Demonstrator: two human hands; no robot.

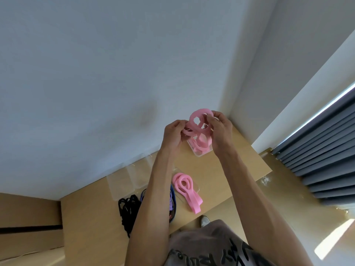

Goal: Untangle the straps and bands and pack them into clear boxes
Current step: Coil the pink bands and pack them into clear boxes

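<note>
My left hand point(173, 134) & right hand point(219, 129) hold a band point(199, 121) betw. them, above a box point(201, 150) at table's point(240, 160) far end. Nearer me: another band point(185, 186), straps point(128, 210) to its left.

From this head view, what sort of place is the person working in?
Likely a room in a home or small office: a light wooden table set into the corner of plain white walls, with grey pleated curtains at a sunlit window on the right.
</note>
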